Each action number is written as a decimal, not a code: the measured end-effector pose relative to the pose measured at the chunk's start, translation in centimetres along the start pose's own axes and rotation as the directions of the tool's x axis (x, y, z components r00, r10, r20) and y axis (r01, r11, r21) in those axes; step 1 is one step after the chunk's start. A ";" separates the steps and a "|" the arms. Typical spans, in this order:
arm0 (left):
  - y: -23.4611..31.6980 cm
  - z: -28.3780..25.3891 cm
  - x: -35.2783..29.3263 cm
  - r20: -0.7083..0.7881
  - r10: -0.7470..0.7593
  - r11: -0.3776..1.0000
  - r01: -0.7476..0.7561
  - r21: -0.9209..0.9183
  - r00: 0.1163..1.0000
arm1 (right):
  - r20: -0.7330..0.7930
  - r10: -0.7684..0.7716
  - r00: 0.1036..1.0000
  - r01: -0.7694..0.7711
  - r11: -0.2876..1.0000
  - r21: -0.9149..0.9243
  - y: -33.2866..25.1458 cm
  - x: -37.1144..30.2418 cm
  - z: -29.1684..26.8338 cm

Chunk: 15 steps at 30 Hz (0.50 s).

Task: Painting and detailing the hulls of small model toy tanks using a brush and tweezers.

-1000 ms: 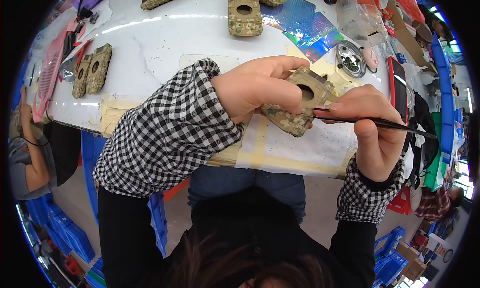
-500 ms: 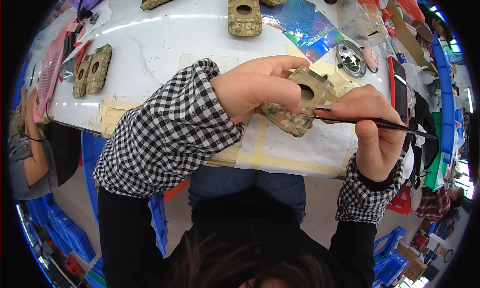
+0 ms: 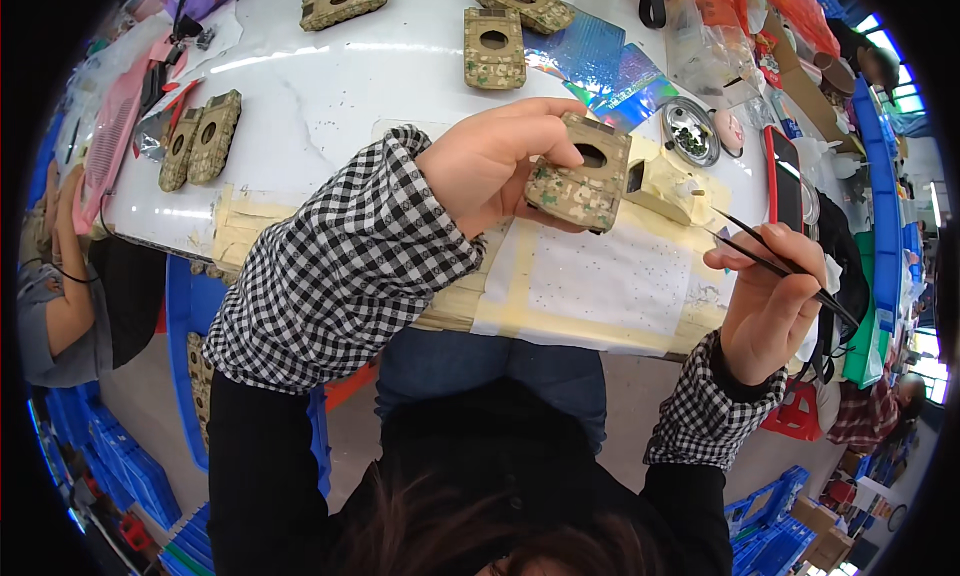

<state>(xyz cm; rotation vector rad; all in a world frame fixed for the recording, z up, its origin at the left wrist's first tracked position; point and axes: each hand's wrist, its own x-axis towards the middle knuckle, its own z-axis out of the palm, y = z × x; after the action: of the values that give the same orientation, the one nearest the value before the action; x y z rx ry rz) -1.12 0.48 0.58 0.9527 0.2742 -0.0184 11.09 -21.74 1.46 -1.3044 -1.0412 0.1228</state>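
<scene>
My left hand [image 3: 490, 166] grips a camouflage-painted model tank hull [image 3: 575, 198] by its side, thumb near the round hole in its top. The hull is tilted above a taped-down white paper [image 3: 590, 276] dotted with tiny dark specks. In my right hand [image 3: 770, 301] are black tweezers [image 3: 742, 228], their tips slightly apart and apart from the hull. No part shows between the tips. They point toward a yellowish tape-covered block [image 3: 668, 191] with a small pale nub on it. Behind that block, a round clear dish [image 3: 690, 133] contains small dark green bits.
Farther back lie more camouflage hulls [image 3: 494, 51], with another pair [image 3: 210, 136] at the left. Shiny holographic sheets [image 3: 590, 61] lie behind my hands. A red-edged phone [image 3: 784, 181] is at the right. A blue crate [image 3: 185, 306] stands below the table's left edge, near another person.
The tweezers have left the hull's surface and moved right with my right hand, their tips spreading. My left hand has turned the hull more upright and shifted it slightly left.
</scene>
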 end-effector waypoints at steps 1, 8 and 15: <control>0.1 0.1 -0.2 -0.040 0.024 1.000 -0.023 0.017 0.999 | -0.024 -0.012 1.000 0.011 1.000 -0.023 -0.1 -0.3 -0.1; 0.5 -0.7 -0.4 -0.129 0.104 0.994 -0.099 0.044 0.986 | -0.151 0.012 0.988 -0.026 0.995 -0.092 -0.1 -2.4 -1.4; 0.4 -0.8 -0.3 -0.107 0.110 0.993 -0.114 -0.033 0.988 | -0.125 0.084 0.989 -0.096 0.991 -0.097 -0.5 -3.0 -0.1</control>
<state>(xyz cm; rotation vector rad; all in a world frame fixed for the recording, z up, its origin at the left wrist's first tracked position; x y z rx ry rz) -1.49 1.35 0.51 0.9301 0.3164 0.1405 9.23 -23.79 0.26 -1.4349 -0.8955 0.0589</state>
